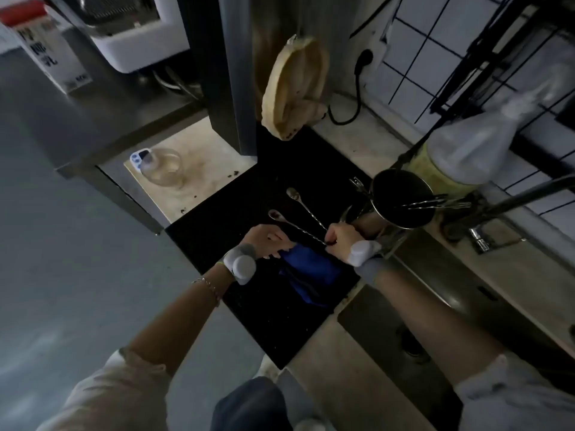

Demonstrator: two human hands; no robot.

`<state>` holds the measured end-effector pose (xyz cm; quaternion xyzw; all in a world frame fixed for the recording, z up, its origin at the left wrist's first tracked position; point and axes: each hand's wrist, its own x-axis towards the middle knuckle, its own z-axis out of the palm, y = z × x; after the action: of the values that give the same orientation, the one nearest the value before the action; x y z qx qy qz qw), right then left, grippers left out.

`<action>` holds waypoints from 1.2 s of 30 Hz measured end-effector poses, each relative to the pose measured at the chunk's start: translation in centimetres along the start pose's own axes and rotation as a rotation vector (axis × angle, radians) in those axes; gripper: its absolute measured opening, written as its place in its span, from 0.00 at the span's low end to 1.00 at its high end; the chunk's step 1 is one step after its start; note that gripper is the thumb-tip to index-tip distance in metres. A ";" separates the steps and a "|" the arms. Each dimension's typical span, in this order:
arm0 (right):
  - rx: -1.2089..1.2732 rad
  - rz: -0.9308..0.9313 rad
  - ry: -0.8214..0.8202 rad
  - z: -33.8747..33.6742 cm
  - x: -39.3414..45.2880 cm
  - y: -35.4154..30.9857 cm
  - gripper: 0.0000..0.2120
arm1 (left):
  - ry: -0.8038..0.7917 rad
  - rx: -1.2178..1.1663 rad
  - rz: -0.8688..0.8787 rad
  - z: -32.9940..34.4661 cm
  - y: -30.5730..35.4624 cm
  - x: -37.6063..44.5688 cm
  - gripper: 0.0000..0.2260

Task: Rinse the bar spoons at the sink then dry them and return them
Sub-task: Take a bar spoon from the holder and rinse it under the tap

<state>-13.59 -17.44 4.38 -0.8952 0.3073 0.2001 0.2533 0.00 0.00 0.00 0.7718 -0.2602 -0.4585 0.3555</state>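
Two long twisted bar spoons [298, 227] stick out to the upper left from my right hand [342, 241], which is closed around their stems above a black mat [273, 321]. Their bowls hang over the mat, one behind the other. My left hand [267, 242] grips a blue cloth [311, 275] right beside the spoon stems; the cloth drapes down toward me. A steel cup [401, 197] behind my right hand holds more thin metal tools across its mouth. The sink [435, 306] lies to the right of the mat.
A tap [513, 197] reaches over the sink from the right. A squeeze bottle [460, 157] stands behind the steel cup. A woven tray [292, 88] leans against the back wall. A glass jar [165, 166] sits left of the mat beneath a steel shelf.
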 end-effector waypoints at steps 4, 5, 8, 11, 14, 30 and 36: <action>-0.203 0.084 -0.045 0.1 0.5 -1.1 0.14 | -0.023 0.014 -0.052 0.3 0.2 0.1 0.12; -0.232 0.079 -0.061 0.0 0.6 -1.4 0.16 | -0.026 0.005 -0.057 0.3 0.2 0.1 0.11; -0.273 0.042 -0.093 -0.2 0.6 -1.4 0.16 | -0.020 -0.013 -0.041 0.3 0.4 0.0 0.08; -0.240 -0.007 -0.084 -0.3 0.5 -1.0 0.12 | -0.007 -0.031 -0.019 0.3 0.7 -0.2 0.08; -0.178 -0.052 -0.048 -0.5 -0.2 -0.5 0.07 | 0.002 -0.036 0.005 0.5 0.8 -0.3 0.08; 0.070 -0.280 0.216 -2.3 -10.7 3.1 0.06 | 0.074 -0.143 0.125 8.3 7.8 -5.7 0.10; 0.138 -0.262 0.300 -2.0 -16.4 8.0 0.05 | 0.058 -0.198 0.114 13.8 10.7 -7.4 0.07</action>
<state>-30.41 -16.72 11.77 -0.9279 0.2352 0.0085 0.2891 -16.39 -5.43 7.84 0.7297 -0.2468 -0.4384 0.4631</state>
